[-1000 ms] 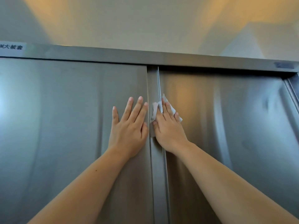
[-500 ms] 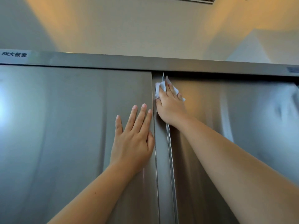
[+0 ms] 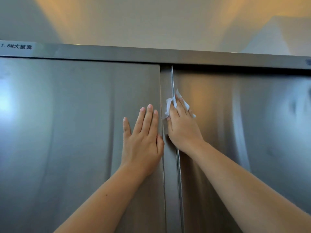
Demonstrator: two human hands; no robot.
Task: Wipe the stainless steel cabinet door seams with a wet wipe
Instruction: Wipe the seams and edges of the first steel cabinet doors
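fingers [image 3: 180, 106] of right hand [image 3: 183, 130], straight, press wipe [image 3: 168, 106] on seam [image 3: 172, 78]; left hand [image 3: 143, 143], fingers straight, lies flat beside door [image 3: 67, 132] edge; seam above is uncovered.

Brushed glossy steel doors [image 3: 75, 132]

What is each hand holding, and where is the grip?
Right hand pins the wet wipe under its fingers, mid-sheet, on the seam; left hand holds nothing.

Right hand [image 3: 182, 130] presses wipe [image 3: 170, 105] on seam [image 3: 172, 78]; left hand [image 3: 143, 143] flat.
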